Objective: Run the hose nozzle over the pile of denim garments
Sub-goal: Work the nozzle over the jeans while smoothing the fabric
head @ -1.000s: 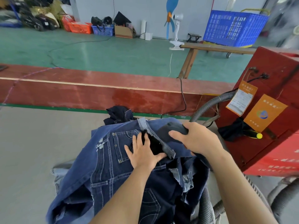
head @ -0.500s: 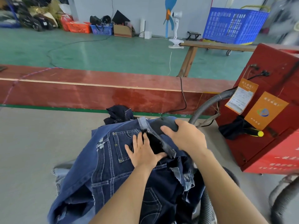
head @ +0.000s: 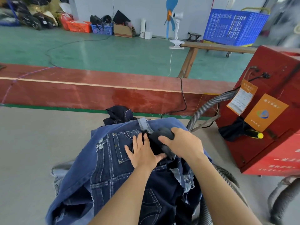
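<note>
Since 1.0 s ago, the right hand point(head: 183, 144) has drawn the hose nozzle point(head: 163, 137) leftward and nearer across the denim, closing on the left hand point(head: 142, 151); the left hand has held its place.

Left to right:

1. Pile of denim garments point(head: 103, 172): heaped at the near middle of the grey work surface point(head: 32, 151). The top garment is mid-blue with white stitching; darker pieces lie under it and to its right.
2. Left hand: pressed flat on the top garment beside a stitched pocket, fingers straight and spread, grasping nothing.
3. Hose nozzle: dark, lying on the pile just right of the left hand's fingers, touching the cloth.
4. Right hand: fingers curled over the nozzle, grasping it from above.
5. Grey ribbed hose point(head: 209, 106): curves up from behind the right hand to the red machine point(head: 263, 143) at the right edge of the surface.

A red board point(head: 97, 93) borders the far edge.
</note>
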`<state>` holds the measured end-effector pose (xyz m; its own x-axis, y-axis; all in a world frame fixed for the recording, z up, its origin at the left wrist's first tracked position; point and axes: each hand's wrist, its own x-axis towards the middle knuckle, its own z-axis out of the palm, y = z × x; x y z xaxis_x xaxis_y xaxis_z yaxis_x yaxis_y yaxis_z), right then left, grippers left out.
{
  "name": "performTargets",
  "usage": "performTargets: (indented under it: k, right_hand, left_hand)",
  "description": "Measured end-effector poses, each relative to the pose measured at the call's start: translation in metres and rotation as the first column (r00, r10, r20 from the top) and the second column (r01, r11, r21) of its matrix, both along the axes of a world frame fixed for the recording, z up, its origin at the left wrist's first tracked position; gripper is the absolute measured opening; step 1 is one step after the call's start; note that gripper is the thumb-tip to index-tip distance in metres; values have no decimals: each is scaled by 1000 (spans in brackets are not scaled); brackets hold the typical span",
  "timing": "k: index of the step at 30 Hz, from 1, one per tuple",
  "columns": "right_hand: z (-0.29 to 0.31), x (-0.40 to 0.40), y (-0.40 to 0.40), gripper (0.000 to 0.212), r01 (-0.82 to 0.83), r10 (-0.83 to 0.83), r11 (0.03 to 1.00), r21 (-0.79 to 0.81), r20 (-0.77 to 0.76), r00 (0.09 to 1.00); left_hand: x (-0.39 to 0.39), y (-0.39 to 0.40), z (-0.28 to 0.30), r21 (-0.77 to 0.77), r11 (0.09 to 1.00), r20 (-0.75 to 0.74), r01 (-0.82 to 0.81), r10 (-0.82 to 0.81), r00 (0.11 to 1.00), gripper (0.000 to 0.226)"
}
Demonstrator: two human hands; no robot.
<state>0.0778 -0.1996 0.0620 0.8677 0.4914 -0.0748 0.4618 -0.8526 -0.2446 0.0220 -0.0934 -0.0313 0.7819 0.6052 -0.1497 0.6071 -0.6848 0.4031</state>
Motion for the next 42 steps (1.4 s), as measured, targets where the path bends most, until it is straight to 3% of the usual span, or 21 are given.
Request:
performTargets:
  k: [5, 10, 13, 18, 33, 36, 42]
  right_hand:
    - [18, 14, -13, 40, 90, -84, 970, 227, -34, 996]
    - [29, 18, -32, 38, 112, -116, 977, 181, 10, 993]
    - [33, 16, -36, 38, 113, -109, 978, 178, -32, 994]
    - [35, 18, -40, 34, 94, -75, 967, 237, -89, 993]
    - [33, 13, -23, 39, -46, 35, 993, -109, -103, 994]
    - [22, 9, -13, 36, -74, 68, 983, -168, -43, 997]
    - [11, 7, 3, 35, -31, 30, 999, 35, 40, 999]
  left_hand:
    - [1, 8, 1, -92, 994, -25, 57, -60, 998, 107]
    - [5, 22, 6, -364, 931, 79, -12, 44, 996, 61]
    - [5, 12, 3, -249, 965, 155, -87, 129, 979, 53]
    - [3, -1, -3, -73, 990, 144, -120, 129, 981, 69]
    - [3, 4, -2, -85, 995, 70, -48, 54, 996, 92]
    - [3, 3, -4, -59, 998, 52, -30, 33, 998, 92]
    - [3, 3, -5, -40, 999, 67, -9, 12, 998, 91]
